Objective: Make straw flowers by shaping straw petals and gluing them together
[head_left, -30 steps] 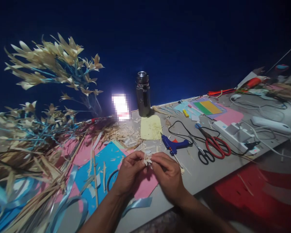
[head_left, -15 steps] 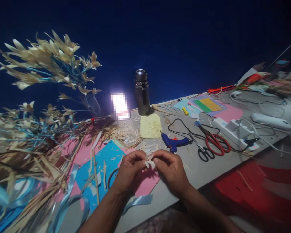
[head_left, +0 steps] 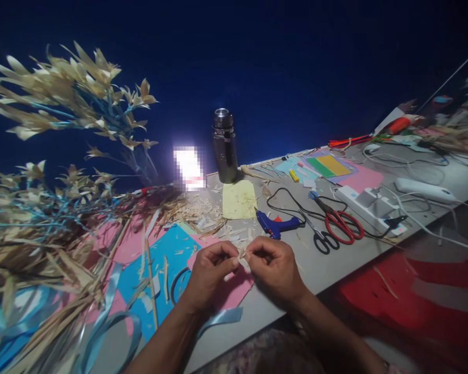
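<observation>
Between my fingertips is a small pale husk flower, low in the middle of the head view. My left hand pinches it from the left, and my right hand pinches it from the right. The fingers hide much of its centre. Pink paper lies on the table beneath it. Just beyond my right hand rests a blue glue gun. To the left of my left hand is a blue sheet strewn with husk scraps.
Husk flowers on blue stems stand at left. A dark flask stands behind a yellow pad. Red-handled scissors, black-handled scissors and a white power strip lie at right. Blue ribbon curls at front left.
The pale flower has turned between my fingers, and its petals now show less. My right fingers have curled in more. The whole view has shifted slightly.
</observation>
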`<state>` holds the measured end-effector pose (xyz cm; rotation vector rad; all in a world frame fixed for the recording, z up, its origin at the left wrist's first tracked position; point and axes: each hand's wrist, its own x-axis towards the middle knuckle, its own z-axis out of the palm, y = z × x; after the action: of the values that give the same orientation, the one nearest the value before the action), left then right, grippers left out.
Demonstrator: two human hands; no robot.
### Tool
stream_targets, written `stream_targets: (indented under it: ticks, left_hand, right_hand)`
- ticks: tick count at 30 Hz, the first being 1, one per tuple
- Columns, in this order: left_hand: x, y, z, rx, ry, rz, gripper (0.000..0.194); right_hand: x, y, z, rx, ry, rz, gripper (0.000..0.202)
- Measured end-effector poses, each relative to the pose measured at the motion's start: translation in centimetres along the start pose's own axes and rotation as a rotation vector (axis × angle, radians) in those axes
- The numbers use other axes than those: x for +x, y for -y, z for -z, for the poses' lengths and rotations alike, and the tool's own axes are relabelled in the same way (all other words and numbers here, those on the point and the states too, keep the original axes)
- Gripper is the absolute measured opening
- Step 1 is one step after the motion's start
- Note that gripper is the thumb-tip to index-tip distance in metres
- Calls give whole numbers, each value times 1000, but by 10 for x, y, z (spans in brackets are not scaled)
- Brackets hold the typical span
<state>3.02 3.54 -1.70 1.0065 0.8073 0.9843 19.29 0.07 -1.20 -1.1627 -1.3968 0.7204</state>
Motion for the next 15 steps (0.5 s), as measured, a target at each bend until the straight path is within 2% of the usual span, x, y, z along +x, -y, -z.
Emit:
stream_targets:
  ticks: [3,8,15]
  left_hand:
    - [0,0,-2,-12,-29,3,18]
    - [6,4,4,-154,-112,39,27]
    - [8,5,5,-326,-18,115,35]
  right_hand:
    - [-1,-1,-1,-11,-59,58,15]
    - [4,-5,9,105,-158,-78,14]
    - [2,-15,9,-11,15,-135,20]
